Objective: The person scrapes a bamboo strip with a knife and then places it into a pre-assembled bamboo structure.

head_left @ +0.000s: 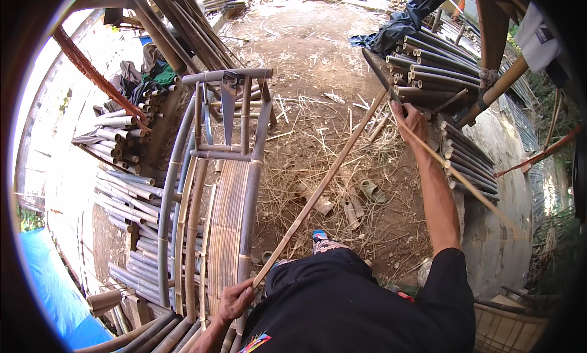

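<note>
One long tan bamboo strip (318, 188): left hand (235, 299) clenched around its end, right hand (411, 117) apparently gripping a dark blade (380, 75).

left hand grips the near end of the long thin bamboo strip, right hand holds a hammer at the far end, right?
Not quite. The head view shows the right hand holding a dark-bladed knife, not a hammer. The left hand does grip the near end of the long thin bamboo strip.
</note>
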The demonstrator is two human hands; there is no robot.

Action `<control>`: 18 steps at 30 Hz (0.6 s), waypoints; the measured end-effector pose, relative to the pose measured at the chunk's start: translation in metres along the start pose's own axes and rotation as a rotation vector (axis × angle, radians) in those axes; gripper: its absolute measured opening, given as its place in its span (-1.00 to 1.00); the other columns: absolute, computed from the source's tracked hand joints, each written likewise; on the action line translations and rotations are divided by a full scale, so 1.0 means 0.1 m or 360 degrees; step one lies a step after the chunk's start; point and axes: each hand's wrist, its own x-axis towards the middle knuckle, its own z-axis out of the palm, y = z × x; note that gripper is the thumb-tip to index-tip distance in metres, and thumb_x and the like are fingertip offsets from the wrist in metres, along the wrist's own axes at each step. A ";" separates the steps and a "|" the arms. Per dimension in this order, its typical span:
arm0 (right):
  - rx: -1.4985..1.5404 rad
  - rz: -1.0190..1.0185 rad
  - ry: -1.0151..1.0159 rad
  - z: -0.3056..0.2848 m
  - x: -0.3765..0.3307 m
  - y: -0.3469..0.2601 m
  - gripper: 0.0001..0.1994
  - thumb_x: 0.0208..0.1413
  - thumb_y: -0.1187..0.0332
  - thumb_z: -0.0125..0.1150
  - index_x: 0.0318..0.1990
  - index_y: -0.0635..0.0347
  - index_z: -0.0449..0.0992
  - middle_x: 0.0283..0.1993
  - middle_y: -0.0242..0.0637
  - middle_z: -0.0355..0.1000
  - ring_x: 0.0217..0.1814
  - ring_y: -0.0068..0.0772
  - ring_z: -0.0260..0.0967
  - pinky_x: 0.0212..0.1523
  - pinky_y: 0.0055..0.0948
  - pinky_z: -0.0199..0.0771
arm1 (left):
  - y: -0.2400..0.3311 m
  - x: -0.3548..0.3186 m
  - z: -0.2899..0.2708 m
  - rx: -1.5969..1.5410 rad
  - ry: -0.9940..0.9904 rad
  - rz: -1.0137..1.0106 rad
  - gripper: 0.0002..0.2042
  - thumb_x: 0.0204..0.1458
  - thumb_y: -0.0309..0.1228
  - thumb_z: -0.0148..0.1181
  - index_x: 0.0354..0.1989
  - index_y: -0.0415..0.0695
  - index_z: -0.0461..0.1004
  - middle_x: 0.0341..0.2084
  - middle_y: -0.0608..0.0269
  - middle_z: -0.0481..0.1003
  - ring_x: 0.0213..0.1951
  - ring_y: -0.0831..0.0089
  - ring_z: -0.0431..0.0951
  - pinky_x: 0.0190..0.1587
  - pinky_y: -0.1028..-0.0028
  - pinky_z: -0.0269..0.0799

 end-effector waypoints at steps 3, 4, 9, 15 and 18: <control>0.0043 0.0276 0.0009 -0.20 0.11 0.09 -0.19 0.08 -0.48 -0.34 -0.36 0.16 0.54 -0.61 -0.26 0.41 -0.58 -0.33 0.39 -0.63 -0.26 0.28 | -0.21 -0.19 -0.11 -0.0158 0.0003 -0.0084 -0.59 0.24 -0.24 0.02 0.08 -0.36 0.41 -0.70 0.48 0.28 -0.69 0.72 0.22 -0.64 0.64 0.10; 0.0114 0.0448 0.0083 -0.27 0.18 0.16 -0.17 0.09 -0.47 -0.33 -0.35 0.20 0.55 -0.57 -0.20 0.45 -0.51 -0.24 0.45 -0.55 -0.21 0.34 | -0.19 -0.23 -0.19 -0.0262 0.0006 -0.0161 -0.58 0.24 -0.23 0.02 0.09 -0.36 0.40 -0.70 0.46 0.29 -0.69 0.71 0.23 -0.64 0.63 0.12; 0.0172 0.0184 0.0053 0.06 -0.18 -0.31 -0.23 0.11 -0.43 -0.27 -0.32 0.17 0.55 -0.53 -0.20 0.48 -0.45 -0.14 0.51 -0.47 -0.15 0.40 | 0.06 0.42 -0.10 -0.0234 -0.0037 -0.0154 -0.53 0.29 -0.19 -0.09 0.29 -0.16 0.23 -0.72 0.50 0.19 -0.68 0.69 0.21 -0.63 0.62 0.13; 0.0245 -0.1018 -0.0240 0.85 -1.73 -1.57 -0.39 0.19 -0.31 -0.22 -0.46 0.10 0.36 -0.70 -0.40 0.26 -0.78 -0.58 0.11 -0.83 -0.43 0.20 | 1.00 1.60 0.40 -0.1089 -0.0236 -0.0100 -0.55 0.32 -0.22 -0.14 0.35 -0.03 0.11 -0.68 0.44 0.17 -0.72 0.69 0.09 -0.72 0.65 0.02; 0.0271 -0.1140 -0.0066 0.85 -1.69 -1.57 -0.43 0.22 -0.26 -0.18 -0.47 0.10 0.36 -0.69 -0.38 0.28 -0.77 -0.58 0.15 -0.81 -0.48 0.24 | 1.09 1.60 0.47 -0.1251 -0.0237 -0.0231 -0.56 0.31 -0.24 -0.11 0.34 0.06 0.13 -0.67 0.44 0.13 -0.72 0.70 0.04 -0.69 0.67 0.00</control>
